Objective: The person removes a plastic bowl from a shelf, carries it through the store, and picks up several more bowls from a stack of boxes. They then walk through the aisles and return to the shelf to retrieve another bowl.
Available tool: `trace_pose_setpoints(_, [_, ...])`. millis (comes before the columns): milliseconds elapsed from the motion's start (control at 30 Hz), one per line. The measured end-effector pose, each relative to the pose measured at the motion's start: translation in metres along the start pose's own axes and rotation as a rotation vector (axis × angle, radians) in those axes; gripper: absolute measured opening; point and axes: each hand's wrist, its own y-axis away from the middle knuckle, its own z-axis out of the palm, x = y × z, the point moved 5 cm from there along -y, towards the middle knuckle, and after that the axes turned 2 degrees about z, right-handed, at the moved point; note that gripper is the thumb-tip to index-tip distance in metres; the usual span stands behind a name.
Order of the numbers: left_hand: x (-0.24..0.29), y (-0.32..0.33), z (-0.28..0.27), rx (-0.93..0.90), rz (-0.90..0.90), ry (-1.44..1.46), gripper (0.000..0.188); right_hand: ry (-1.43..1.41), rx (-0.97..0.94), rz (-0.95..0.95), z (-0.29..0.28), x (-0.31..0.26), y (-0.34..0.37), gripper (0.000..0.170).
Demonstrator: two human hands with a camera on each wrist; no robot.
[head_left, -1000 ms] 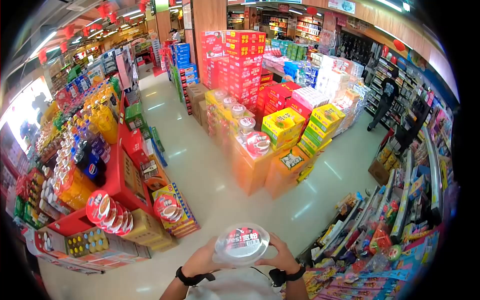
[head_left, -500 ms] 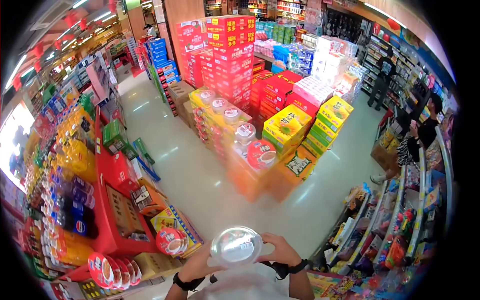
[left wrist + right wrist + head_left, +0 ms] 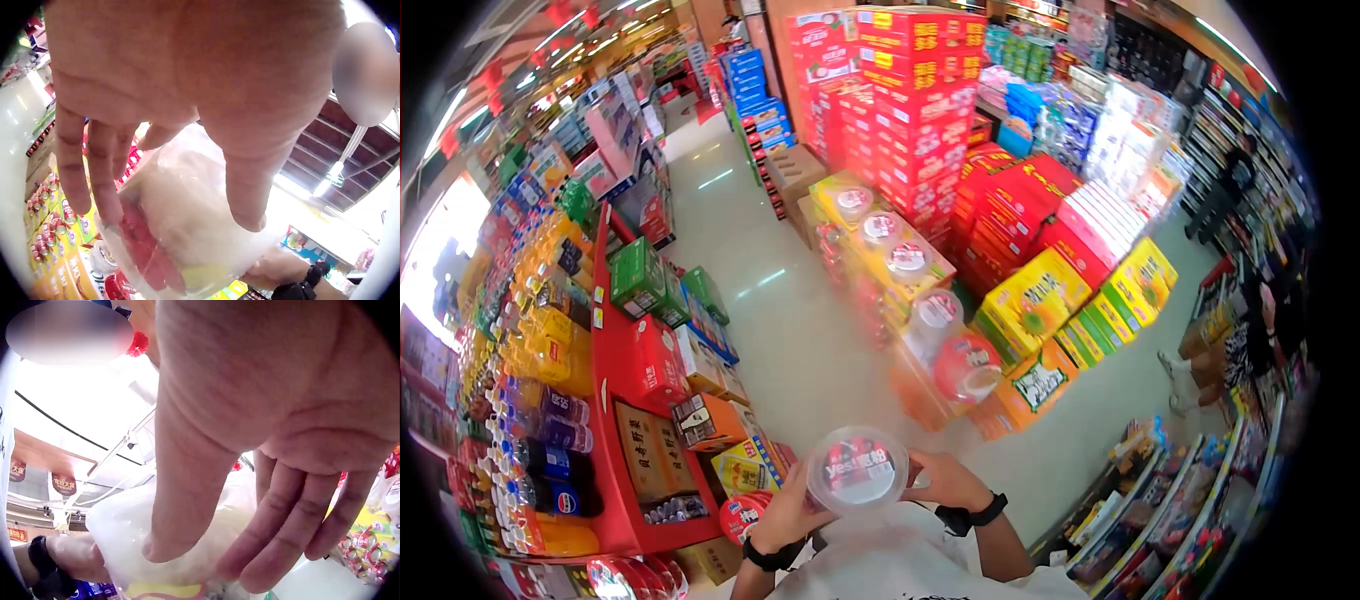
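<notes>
A clear round tub with a printed lid is held in front of the body at the bottom of the head view. My left hand grips its left side, and my right hand holds the right. In the left wrist view, the thumb and fingers of the left hand curl round the translucent tub, where red and yellow printing shows. The right wrist view has the right hand's thumb and fingers about the tub's pale wall.
Similar tubs stand in a row on a carton stack ahead, beside yellow boxes and red boxes. Drink bottles line a red shelf at left. Shelves and people are at right.
The displays ahead appear larger and nearer, and the row of tubs has shifted right in the head view. Both hands still hold the tub, now slightly further left, its lid lettering visible again.
</notes>
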Motion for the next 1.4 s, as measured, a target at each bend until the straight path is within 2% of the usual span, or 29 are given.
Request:
trace_pose_setpoints(100, [-0.03, -0.027, -0.025, 0.056, -0.026, -0.007, 0.107, -0.017, 0.012, -0.009, -0.012, -0.015, -0.057, 0.073])
trace_pose_setpoints(200, [-0.069, -0.058, -0.054, 0.061, -0.044, 0.075, 0.114, 0.024, -0.111, -0.006, -0.015, -0.012, -0.12, 0.082])
trace_pose_setpoints(300, [-0.114, -0.094, -0.093, -0.029, -0.06, 0.22, 0.121, 0.053, -0.254, -0.021, -0.029, -0.035, -0.177, 0.086])
trace_pose_setpoints(333, [-0.123, -0.109, -0.11, -0.045, -0.041, 0.144, 0.115, 0.034, -0.253, -0.02, -0.034, -0.043, -0.199, 0.08])
trace_pose_setpoints(400, [-0.151, -0.14, -0.143, -0.113, -0.101, 0.229, 0.109, 0.001, -0.13, 0.059, -0.043, -0.055, -0.248, 0.07])
trace_pose_setpoints(467, [-0.165, -0.18, -0.176, -0.105, -0.006, 0.076, 0.098, 0.042, -0.017, 0.139, -0.053, -0.059, -0.296, 0.054])
trace_pose_setpoints(567, [-0.19, -0.246, -0.22, -0.089, -0.004, 0.141, 0.095, -0.093, 0.157, 0.026, -0.071, -0.061, -0.364, 0.043])
trace_pose_setpoints(600, [-0.188, -0.27, -0.236, -0.097, 0.032, 0.053, 0.093, 0.041, 0.214, 0.016, -0.075, -0.018, -0.386, 0.039])
trace_pose_setpoints(700, [-0.202, -0.34, -0.262, -0.079, 0.121, -0.078, 0.094, 0.127, 0.361, 0.047, -0.105, -0.04, -0.428, 0.043])
trace_pose_setpoints(767, [-0.205, -0.383, -0.279, -0.145, 0.108, -0.084, 0.093, -0.007, 0.363, 0.133, -0.118, -0.033, -0.456, 0.043])
trace_pose_setpoints(867, [-0.216, -0.442, -0.294, -0.196, 0.127, -0.047, 0.093, -0.069, 0.403, 0.113, -0.143, -0.028, -0.498, 0.043])
trace_pose_setpoints(967, [-0.241, -0.497, -0.299, -0.236, 0.09, -0.068, 0.091, -0.144, 0.398, 0.129, -0.163, 0.003, -0.548, 0.042])
trace_pose_setpoints(1000, [-0.25, -0.514, -0.301, -0.248, 0.073, -0.067, 0.09, -0.188, 0.391, 0.069, -0.176, 0.0, -0.567, 0.042])
trace_pose_setpoints(1100, [-0.28, -0.572, -0.3, -0.244, -0.004, -0.032, 0.079, -0.107, 0.359, 0.157, -0.218, 0.0, -0.616, 0.043])
trace_pose_setpoints(1167, [-0.308, -0.634, -0.303, -0.284, -0.097, 0.035, 0.072, 0.02, 0.356, 0.191, -0.257, 0.016, -0.666, 0.037])
trace_pose_setpoints(1233, [-0.343, -0.681, -0.295, -0.326, -0.218, 0.168, 0.067, -0.087, 0.505, -0.012, -0.284, 0.022, -0.7, 0.038])
trace_pose_setpoints(1300, [-0.36, -0.717, -0.293, -0.3, -0.236, 0.283, 0.052, -0.111, 0.554, 0.021, -0.305, 0.034, -0.731, 0.036])
trace_pose_setpoints(1367, [-0.356, -0.759, -0.294, -0.318, -0.231, 0.381, 0.042, -0.156, 0.611, 0.083, -0.32, 0.045, -0.756, 0.038])
trace_pose_setpoints(1400, [-0.354, -0.774, -0.293, -0.266, -0.195, 0.487, 0.04, -0.193, 0.658, 0.107, -0.327, 0.044, -0.761, 0.04])
